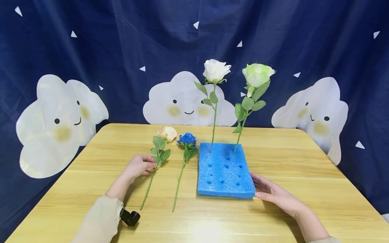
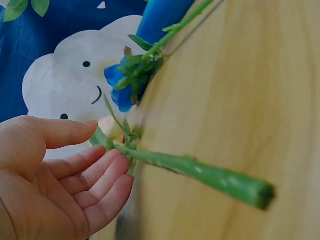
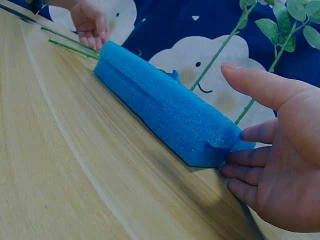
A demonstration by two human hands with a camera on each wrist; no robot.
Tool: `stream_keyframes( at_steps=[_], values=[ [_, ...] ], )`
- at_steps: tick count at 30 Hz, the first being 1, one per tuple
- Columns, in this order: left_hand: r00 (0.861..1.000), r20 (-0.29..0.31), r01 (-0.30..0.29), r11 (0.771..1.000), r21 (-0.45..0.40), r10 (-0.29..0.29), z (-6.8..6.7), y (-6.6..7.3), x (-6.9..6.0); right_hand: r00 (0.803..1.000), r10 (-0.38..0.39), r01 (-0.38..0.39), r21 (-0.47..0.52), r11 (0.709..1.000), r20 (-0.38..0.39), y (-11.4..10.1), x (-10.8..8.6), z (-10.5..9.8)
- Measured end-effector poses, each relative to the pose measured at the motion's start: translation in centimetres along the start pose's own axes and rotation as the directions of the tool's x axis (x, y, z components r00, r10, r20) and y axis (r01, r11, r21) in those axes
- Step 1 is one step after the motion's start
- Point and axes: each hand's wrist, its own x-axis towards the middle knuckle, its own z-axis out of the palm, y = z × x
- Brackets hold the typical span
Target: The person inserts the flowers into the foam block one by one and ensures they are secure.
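A pale pink artificial rose [image 1: 169, 134] lies on the table, its green stem [image 2: 200, 176] pointing toward the front. My left hand [image 1: 141, 166] is at its leaves, fingers loosely bent and thumb apart; whether the fingertips touch the stem is hard to tell. Just right of it lies a blue rose [image 1: 186, 139]. A blue foam block [image 1: 226, 172] with several holes holds a white rose [image 1: 216, 71] and a green-white rose [image 1: 257, 75], both standing in its back part. At the block's right side, my right hand [image 3: 285, 160] rests its fingers against the foam, thumb raised.
Beneath everything is a light wooden table [image 1: 100, 158]. A dark blue curtain [image 1: 127, 44] with smiling cloud shapes hangs behind its far edge. On the left sleeve sits a black wrist camera [image 1: 130, 217]. The two upright roses rise high above the block.
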Motion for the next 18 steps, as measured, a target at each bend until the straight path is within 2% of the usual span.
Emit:
stream_keyframes(
  at_steps=[7,12,18],
  values=[
    [1.0,0.002,0.025,0.999,0.036,-0.025,0.03,-0.81,-0.1,1.0,-0.006,0.006,0.0,1.0,0.0,0.0,-0.02,-0.09],
    [0.999,0.0,0.039,0.997,0.073,-0.039,0.28,-0.75,0.11,1.0,-0.015,0.015,-0.002,1.0,-0.004,0.05,-0.07,-0.17],
    [0.997,-0.032,0.072,0.989,0.129,-0.069,0.85,-0.35,-0.01,0.998,-0.048,0.048,0.02,0.999,0.036,0.18,-0.06,-0.16]
  ],
)
